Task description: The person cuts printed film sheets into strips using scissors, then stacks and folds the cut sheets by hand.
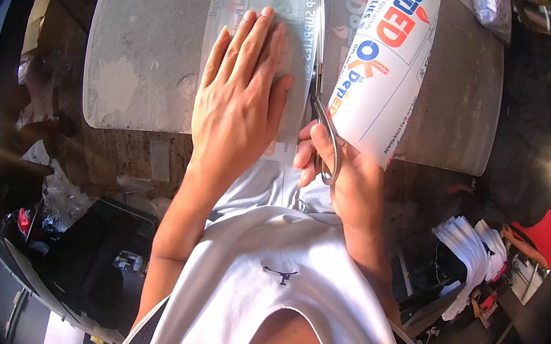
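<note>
My left hand [240, 90] lies flat, palm down, on a translucent printed sheet [295, 59] spread over the grey board. My right hand [344, 169] grips the handles of metal scissors [319, 85], its fingers curled through the loops. The scissor blades point away from me, along the strip between the translucent sheet and a white printed sheet. That white sheet [392, 70], with red and blue lettering, curls up on the right beside the blades, its lower end touching my right hand.
Under the sheets is a large grey board [139, 54] with worn patches. A plastic-wrapped bundle [491, 10] lies at its top right corner. White folded cloths [467, 251] are at the lower right, near another person's arm [525, 247]. Clear plastic [59, 191] lies at the left.
</note>
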`<state>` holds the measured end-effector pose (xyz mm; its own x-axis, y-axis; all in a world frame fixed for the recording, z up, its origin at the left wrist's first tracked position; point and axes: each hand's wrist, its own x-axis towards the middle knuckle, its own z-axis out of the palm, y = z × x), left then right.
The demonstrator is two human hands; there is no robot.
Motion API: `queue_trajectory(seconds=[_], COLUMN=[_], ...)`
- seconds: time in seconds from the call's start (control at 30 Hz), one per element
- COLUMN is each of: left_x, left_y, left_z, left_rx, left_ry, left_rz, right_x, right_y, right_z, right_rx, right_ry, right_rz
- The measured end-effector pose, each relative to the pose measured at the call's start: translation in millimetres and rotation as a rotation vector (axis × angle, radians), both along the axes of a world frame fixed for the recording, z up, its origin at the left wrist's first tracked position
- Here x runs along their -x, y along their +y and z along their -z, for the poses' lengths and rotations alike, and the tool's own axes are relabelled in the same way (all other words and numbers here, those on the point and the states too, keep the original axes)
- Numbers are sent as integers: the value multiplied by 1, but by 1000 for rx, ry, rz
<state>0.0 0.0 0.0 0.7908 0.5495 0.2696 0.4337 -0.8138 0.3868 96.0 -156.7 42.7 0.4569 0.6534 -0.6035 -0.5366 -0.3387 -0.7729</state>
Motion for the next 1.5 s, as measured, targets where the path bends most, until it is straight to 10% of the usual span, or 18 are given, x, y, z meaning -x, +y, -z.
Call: queue_trajectory(seconds=[1.5], left_x=[28], left_y=[1], left_z=[12], left_rx=[204], left_ry=[60], left_rz=[-49], right_x=[-18], right_y=[60], right_z=[26], right_rx=[5], right_ry=[-76], right_rz=[-15])
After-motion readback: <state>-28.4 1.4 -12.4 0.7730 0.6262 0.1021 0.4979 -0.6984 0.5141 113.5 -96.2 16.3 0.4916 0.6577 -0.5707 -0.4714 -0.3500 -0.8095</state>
